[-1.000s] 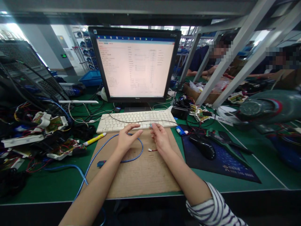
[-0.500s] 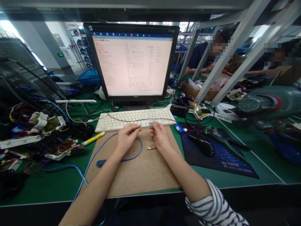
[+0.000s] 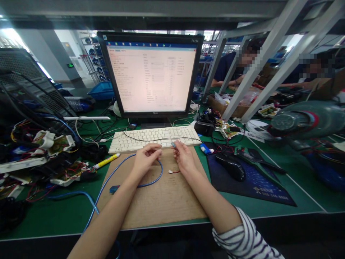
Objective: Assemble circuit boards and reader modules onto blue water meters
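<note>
My right hand (image 3: pixel 183 158) pinches a small blue-grey piece, perhaps a little circuit board (image 3: pixel 173 144), between thumb and fingertips. A short red-and-dark wire lead with a white plug (image 3: pixel 170 172) hangs below that hand; its other end is hidden by the palm. Facing it, my left hand (image 3: pixel 147 156) is half curled, thumb and forefinger slightly apart, and I see nothing between them. Under both hands lies a cardboard sheet (image 3: pixel 164 201). A blue cable (image 3: pixel 107 176) loops over it behind my left hand, and a blue connector (image 3: pixel 114 189) rests beside my left forearm.
Behind the hands are a white keyboard (image 3: pixel 140 138) and a lit monitor (image 3: pixel 153 79). Opened housings with wiring (image 3: pixel 61 144) and a yellow marker (image 3: pixel 106 162) lie left. A black mouse (image 3: pixel 231 167), green-handled pliers (image 3: pixel 256 162) and a blue battery-like pack (image 3: pixel 205 148) lie right. Two people sit beyond.
My left thumb and forefinger have parted slightly from a pinch. The right hand keeps its grip on the small piece. The whole view has shifted a little.
</note>
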